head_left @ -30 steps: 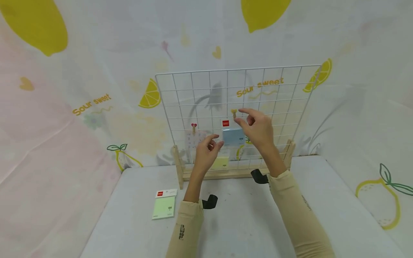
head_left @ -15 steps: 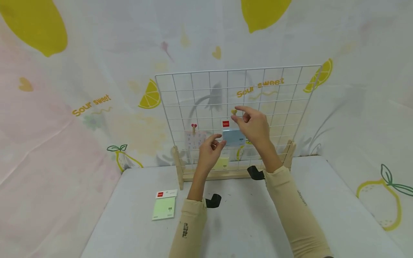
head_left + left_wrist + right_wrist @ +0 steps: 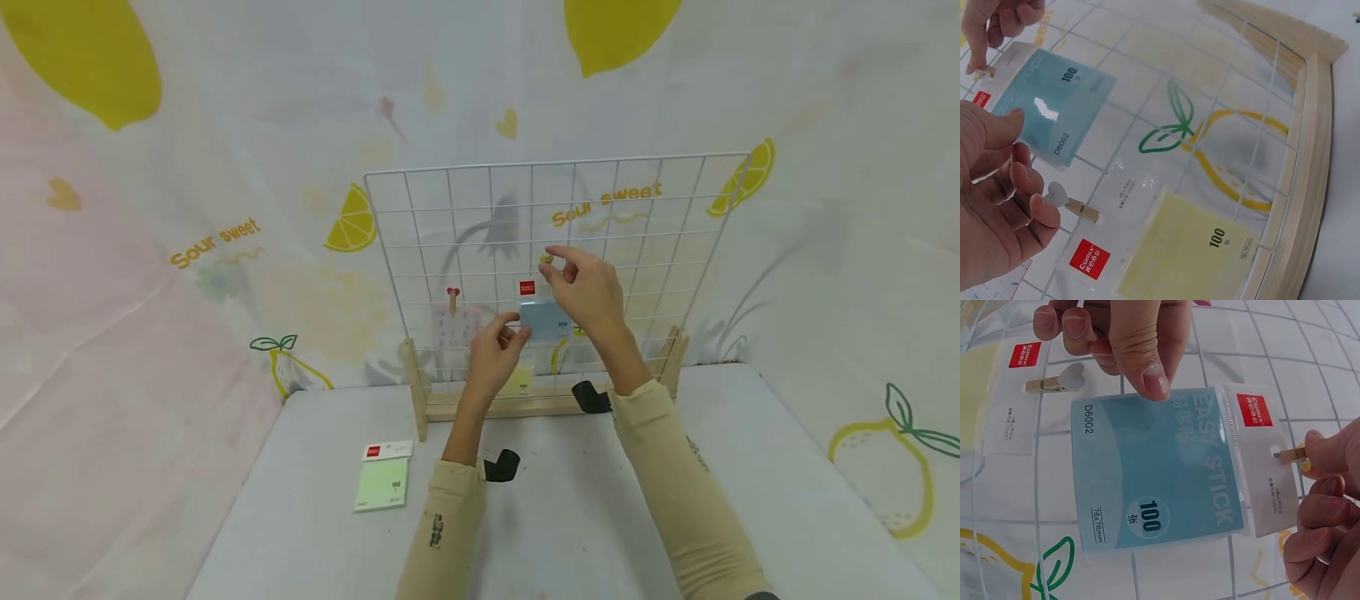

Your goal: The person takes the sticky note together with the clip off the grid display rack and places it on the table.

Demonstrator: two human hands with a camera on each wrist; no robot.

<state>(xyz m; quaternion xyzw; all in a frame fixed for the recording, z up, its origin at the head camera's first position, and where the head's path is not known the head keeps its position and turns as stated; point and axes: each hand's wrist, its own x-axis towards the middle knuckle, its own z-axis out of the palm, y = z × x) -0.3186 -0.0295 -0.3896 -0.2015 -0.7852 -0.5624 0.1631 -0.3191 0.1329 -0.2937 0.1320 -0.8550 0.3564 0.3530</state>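
A blue sticky-note pack [image 3: 1154, 475] hangs against the white wire grid [image 3: 510, 206]. My left hand [image 3: 492, 354] pinches the pack's left edge, thumb on the front face. A small wooden clothespin with a yellow heart [image 3: 546, 259] bites the pack's white header. My right hand [image 3: 588, 292] pinches that clothespin between thumb and index finger. Below the blue pack, a yellow sticky-note pack [image 3: 1191, 250] hangs from a clothespin with a white heart [image 3: 1082, 209], close under my left fingers.
A pink patterned pad [image 3: 444, 327] hangs on the grid's left side under a red-heart clothespin [image 3: 453, 300]. The grid stands in a wooden base [image 3: 517, 407]. A green sticky-note pack [image 3: 381, 483] lies on the white table [image 3: 300, 517], front left.
My left hand has moved right, onto the blue pack's edge. My right hand has shifted slightly left, and its fingers have closed on the yellow-heart clothespin.
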